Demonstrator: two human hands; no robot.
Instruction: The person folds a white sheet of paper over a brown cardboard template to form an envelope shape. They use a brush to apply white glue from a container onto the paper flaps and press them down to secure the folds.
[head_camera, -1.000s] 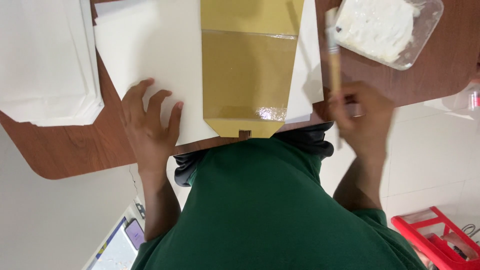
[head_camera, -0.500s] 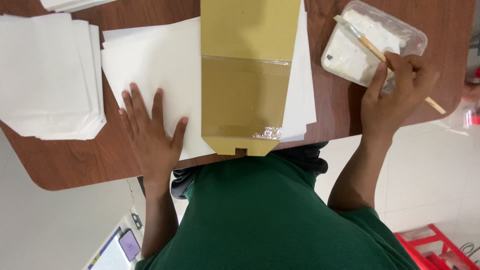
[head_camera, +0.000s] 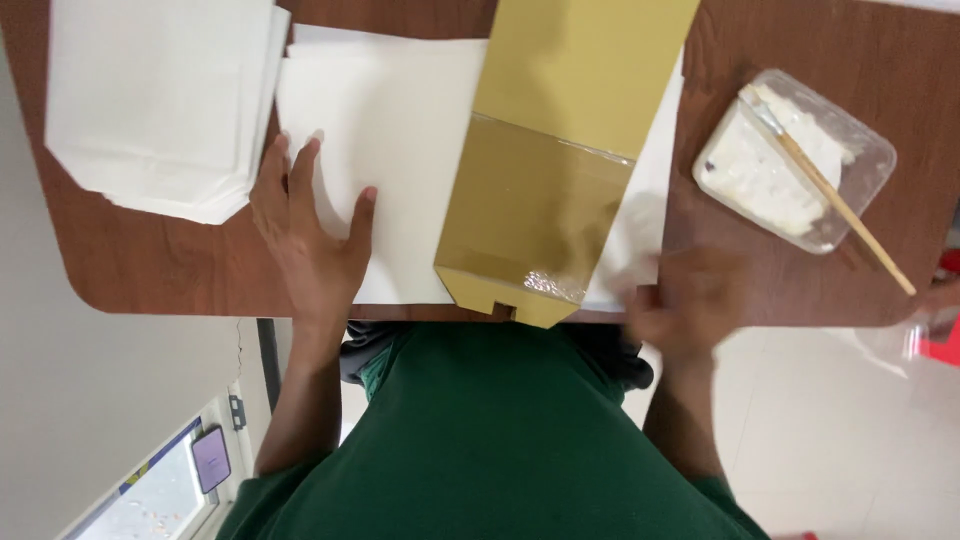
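A gold paper bag (head_camera: 545, 150) lies flat on white sheets (head_camera: 400, 130) on a brown wooden table (head_camera: 160, 270), its folded bottom flap glossy near the table edge. My left hand (head_camera: 310, 235) rests flat with spread fingers on the white sheet, left of the bag. My right hand (head_camera: 685, 300) is blurred at the table edge, just right of the bag's lower corner; it holds nothing that I can see. A wooden-handled brush (head_camera: 830, 190) lies across a clear plastic tray of white paste (head_camera: 790, 165) at the right.
A stack of white folded paper (head_camera: 160, 100) sits at the table's left end. A red object (head_camera: 945, 340) shows at the right frame edge. My green shirt fills the lower middle.
My right hand has let go of the brush, which now rests on the paste tray, and has moved left and back toward the bag's corner. My left hand stays on the white sheet.
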